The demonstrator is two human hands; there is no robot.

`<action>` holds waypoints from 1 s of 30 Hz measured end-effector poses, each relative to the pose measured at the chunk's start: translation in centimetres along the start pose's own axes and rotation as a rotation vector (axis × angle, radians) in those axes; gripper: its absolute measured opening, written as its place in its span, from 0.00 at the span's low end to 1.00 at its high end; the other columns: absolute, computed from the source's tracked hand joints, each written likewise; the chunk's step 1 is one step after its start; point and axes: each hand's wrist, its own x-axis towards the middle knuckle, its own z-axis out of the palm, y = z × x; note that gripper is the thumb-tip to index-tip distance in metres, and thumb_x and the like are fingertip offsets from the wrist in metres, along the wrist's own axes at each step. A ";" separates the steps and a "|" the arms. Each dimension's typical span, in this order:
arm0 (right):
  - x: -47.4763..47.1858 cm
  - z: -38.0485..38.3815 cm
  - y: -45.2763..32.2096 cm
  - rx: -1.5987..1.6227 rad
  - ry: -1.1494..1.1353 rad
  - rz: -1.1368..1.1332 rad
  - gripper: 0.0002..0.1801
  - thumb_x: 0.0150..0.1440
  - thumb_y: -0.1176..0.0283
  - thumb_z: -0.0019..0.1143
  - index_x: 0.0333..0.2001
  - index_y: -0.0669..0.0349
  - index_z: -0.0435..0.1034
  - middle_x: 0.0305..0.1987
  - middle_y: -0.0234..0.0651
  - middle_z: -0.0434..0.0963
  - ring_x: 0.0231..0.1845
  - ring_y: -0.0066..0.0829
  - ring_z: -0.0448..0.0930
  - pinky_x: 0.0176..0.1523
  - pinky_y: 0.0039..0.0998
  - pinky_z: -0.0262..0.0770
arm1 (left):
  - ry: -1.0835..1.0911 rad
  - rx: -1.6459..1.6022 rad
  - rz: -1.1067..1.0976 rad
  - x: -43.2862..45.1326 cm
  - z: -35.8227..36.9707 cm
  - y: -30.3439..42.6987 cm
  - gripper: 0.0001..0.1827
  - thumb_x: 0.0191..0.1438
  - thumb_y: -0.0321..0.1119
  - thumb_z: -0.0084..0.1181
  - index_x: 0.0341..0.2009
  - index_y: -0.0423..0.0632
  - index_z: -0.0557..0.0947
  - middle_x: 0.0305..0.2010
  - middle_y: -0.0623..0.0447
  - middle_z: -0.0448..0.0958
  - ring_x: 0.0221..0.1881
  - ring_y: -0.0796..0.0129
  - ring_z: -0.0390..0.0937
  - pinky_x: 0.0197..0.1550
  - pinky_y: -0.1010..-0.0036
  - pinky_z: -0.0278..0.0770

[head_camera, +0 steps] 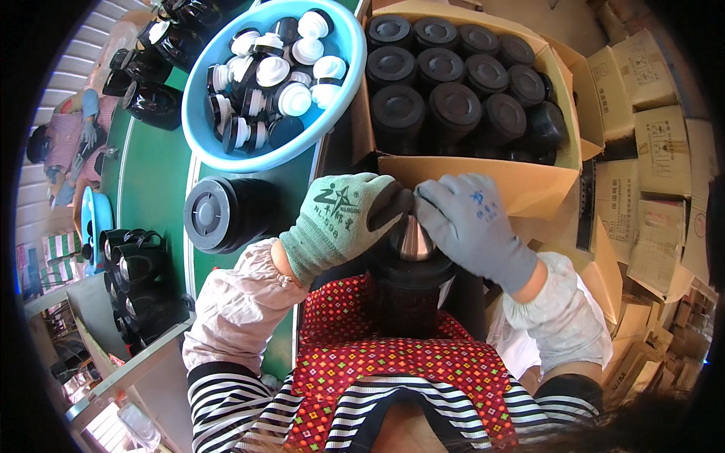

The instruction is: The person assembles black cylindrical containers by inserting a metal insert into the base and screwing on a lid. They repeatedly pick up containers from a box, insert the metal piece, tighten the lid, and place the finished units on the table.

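Observation:
A black cylindrical vessel (pixel 405 300) stands upright before my body, over the patterned red apron. From its top rises a shiny steel cone (pixel 412 240), narrowing upwards. My left hand (pixel 345 218), in a green glove with dark fingertips, has its thumb and fingers curled at the cone's upper end. On the other side my right hand (pixel 473 223), gloved in grey, closes its fingers around the same end. The fingertips of both hands meet there and hide the cone's tip. Whether a smaller part is pinched between them cannot be seen.
A blue basin (pixel 190 122) holds several black-and-white stoppers. Beside it, an open carton (pixel 481 181) is packed with black cylinders. A stack of black ribbed round parts (pixel 212 215) lies on the green table (pixel 150 164). Black jugs (pixel 136 266) line the left; cartons (pixel 662 153) are stacked right. Another person (pixel 79 130) sits far left.

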 end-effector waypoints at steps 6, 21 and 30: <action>1.5 1.5 1.8 0.085 0.089 -0.305 0.09 0.68 0.66 0.54 0.47 0.57 0.77 0.43 0.37 0.82 0.45 0.46 0.84 0.53 0.47 0.77 | -0.041 0.160 -0.047 -1.0 -1.1 2.0 0.14 0.67 0.44 0.61 0.46 0.47 0.84 0.37 0.44 0.85 0.36 0.47 0.85 0.39 0.58 0.82; 4.2 7.5 4.6 0.764 0.070 -0.357 0.17 0.62 0.72 0.61 0.53 0.63 0.71 0.37 0.41 0.76 0.37 0.45 0.79 0.43 0.42 0.76 | -0.022 -0.356 0.063 -1.4 -5.4 7.3 0.29 0.55 0.30 0.72 0.63 0.43 0.83 0.61 0.38 0.81 0.53 0.44 0.86 0.53 0.58 0.85; 5.1 8.6 2.8 1.424 -0.114 -0.329 0.15 0.69 0.60 0.52 0.36 0.60 0.73 0.39 0.37 0.75 0.45 0.40 0.72 0.59 0.44 0.66 | -0.039 -0.257 0.299 1.5 -0.9 8.8 0.26 0.48 0.47 0.76 0.51 0.52 0.89 0.53 0.52 0.83 0.57 0.47 0.79 0.59 0.51 0.75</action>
